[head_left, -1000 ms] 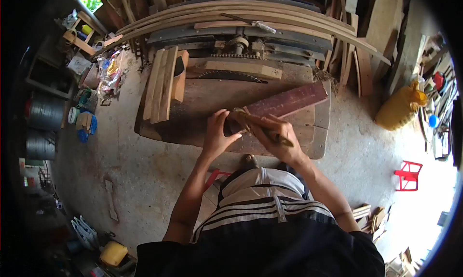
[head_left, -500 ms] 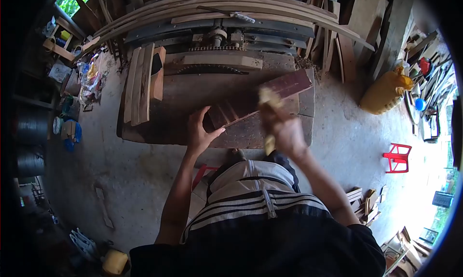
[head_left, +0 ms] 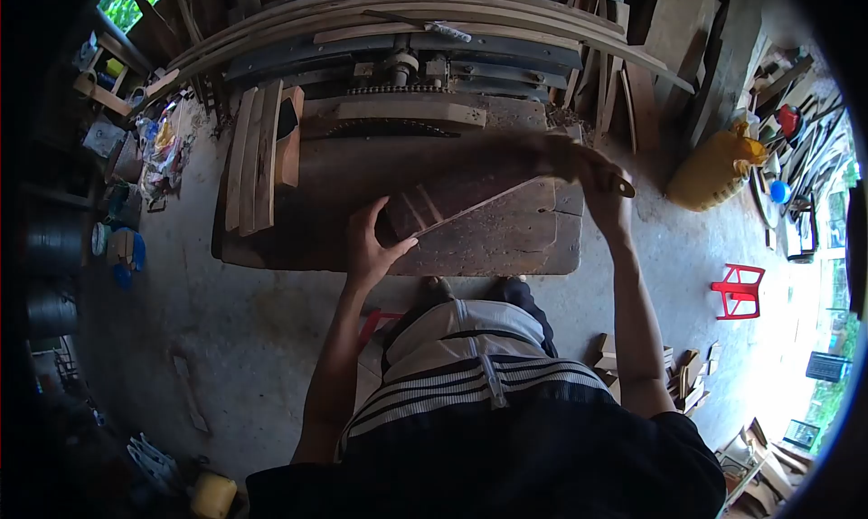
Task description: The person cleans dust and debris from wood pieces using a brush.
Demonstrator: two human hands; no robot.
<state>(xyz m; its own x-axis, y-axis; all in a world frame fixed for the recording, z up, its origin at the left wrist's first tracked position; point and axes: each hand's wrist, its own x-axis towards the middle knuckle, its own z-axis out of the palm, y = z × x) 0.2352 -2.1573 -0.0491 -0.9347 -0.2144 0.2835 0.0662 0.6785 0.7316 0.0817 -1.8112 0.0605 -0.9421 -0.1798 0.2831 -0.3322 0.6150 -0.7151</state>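
Observation:
A dark reddish-brown wooden board point(head_left: 452, 193) lies slanted across the worktable point(head_left: 493, 248), its far end up to the right. My left hand point(head_left: 371, 250) grips the board's near left end, with the thumb along the front edge and the fingers at the back. Two paler stripes cross the board close to that hand. In my right hand point(head_left: 604, 183) is a brush point(head_left: 624, 188), its handle end poking out to the right. The bristles are blurred over the board's far right end.
Pale wood strips point(head_left: 255, 162) and a small wooden box point(head_left: 288, 139) stand on the table's left side. A toothed saw blade point(head_left: 393, 130) shows behind the board. Farther right are a yellow sack point(head_left: 714, 168) and a red stool point(head_left: 739, 293) on the floor.
My right hand has swept the brush from the board's middle right and away to its far end. The left hand and the board's near end stay in about the same place.

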